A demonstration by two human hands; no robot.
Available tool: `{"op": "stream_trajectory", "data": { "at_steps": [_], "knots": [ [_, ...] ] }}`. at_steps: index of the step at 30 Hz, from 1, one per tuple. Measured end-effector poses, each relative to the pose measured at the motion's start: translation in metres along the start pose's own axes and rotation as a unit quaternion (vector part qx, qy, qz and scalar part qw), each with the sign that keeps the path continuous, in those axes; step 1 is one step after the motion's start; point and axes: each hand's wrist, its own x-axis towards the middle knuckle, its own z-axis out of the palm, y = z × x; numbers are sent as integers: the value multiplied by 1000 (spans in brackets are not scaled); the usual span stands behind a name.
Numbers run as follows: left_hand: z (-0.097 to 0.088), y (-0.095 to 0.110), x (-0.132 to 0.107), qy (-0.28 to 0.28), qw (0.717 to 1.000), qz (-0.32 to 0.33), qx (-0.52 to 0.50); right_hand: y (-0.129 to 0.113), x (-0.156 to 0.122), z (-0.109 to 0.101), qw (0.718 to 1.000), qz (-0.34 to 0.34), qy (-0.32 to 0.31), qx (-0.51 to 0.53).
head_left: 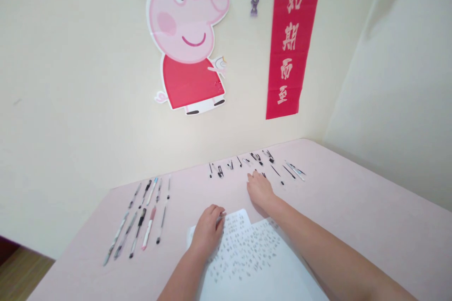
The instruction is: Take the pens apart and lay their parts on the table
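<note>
My left hand [209, 226] rests on the upper left part of handwritten paper sheets [247, 249], its fingers loosely bent and nothing seen in them. Farther out, my right hand [260, 190] reaches past the sheets with its fingers bent down to the table. Its fingertips are closed near small dark pen parts [264, 175], and what they pinch, if anything, is hidden. Beyond that hand lie several pen caps and clips [257, 157] in a loose row. To its right are thin black refills [288, 172] and a white-and-blue pen [295, 171].
Two rows of pens [136, 230] and clear refills lie on the left of the pink table [353, 235]. The wall behind bears a cartoon pig cutout [193, 80] and a red banner [287, 56]. A side wall [395, 117] rises on the right.
</note>
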Motion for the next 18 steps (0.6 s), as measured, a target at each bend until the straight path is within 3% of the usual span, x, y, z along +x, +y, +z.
{"op": "stream_trajectory", "data": {
  "at_steps": [5,9,18],
  "knots": [
    [1,1,-1,-2,1000,5,13,-49,-27,6,989,-86,-20,117],
    [2,3,-3,-11,999,2,40,-75,-40,14,981,-106,-13,161],
    [-4,1,-2,23,997,-16,66,-77,-47,26,976,-129,-15,175]
  ]
}}
